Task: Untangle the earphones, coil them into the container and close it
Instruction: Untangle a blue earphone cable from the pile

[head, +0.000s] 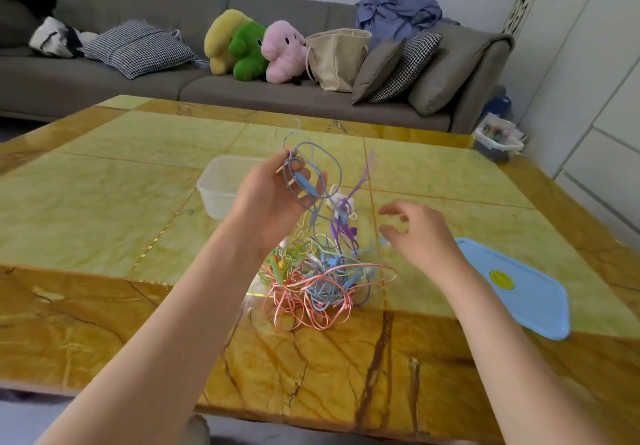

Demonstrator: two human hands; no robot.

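Tangled earphones (322,282) are heaped on the table (104,202); blue loops are gripped by the left hand (273,191), while the right hand (415,233) is held loosely spread, empty.

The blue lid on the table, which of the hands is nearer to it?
Right. The right hand hovers open just left of the blue lid, while the left hand is farther left, holding blue earphone cords in front of the clear container.

Even, soft daylight, fairly bright. Glossy tabletop (104,195) throws pale glare along its far edge and mirrors the sofa (173,91). Faint shadows. Right hand (415,233) motion-blurred. Wide-angle bending at frame edges; overall slightly soft.
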